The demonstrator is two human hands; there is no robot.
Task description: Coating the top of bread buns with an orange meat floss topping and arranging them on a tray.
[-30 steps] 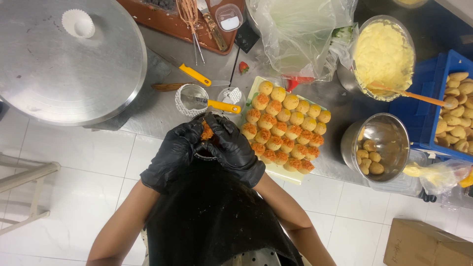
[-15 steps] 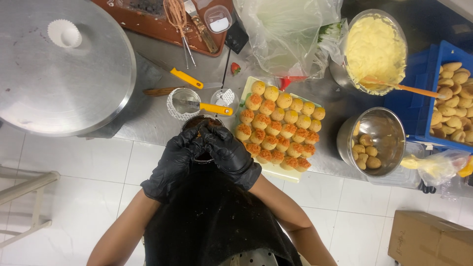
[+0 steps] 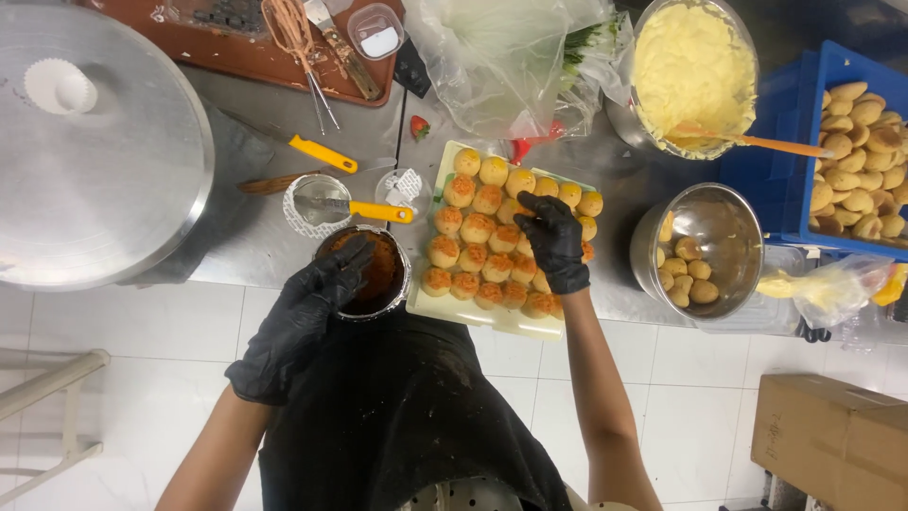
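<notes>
My left hand [image 3: 301, 317], in a black glove, rests on the rim of a small metal bowl [image 3: 397, 289] of orange-brown crumbs at the counter's near edge. My right hand [image 3: 553, 241], also gloved, reaches over a pale tray [image 3: 492, 320] lined with rows of small round buns [image 3: 478, 227]. Its fingertips pinch a bun near the tray's right side. The near rows of buns carry an orange coating; the far rows are plain golden.
A steel bowl [image 3: 733, 222] with several plain buns stands right of the tray. A bowl of yellow cream [image 3: 690, 61] with a spatula sits behind it, next to a blue crate [image 3: 813, 80] of buns. A large metal lid [image 3: 104, 170] lies left. Yellow-handled tools [image 3: 378, 210] lie behind the crumb bowl.
My two hands were together over the crumb bowl. Now they are apart: the right hand has moved right onto the tray, the left stays at the bowl.
</notes>
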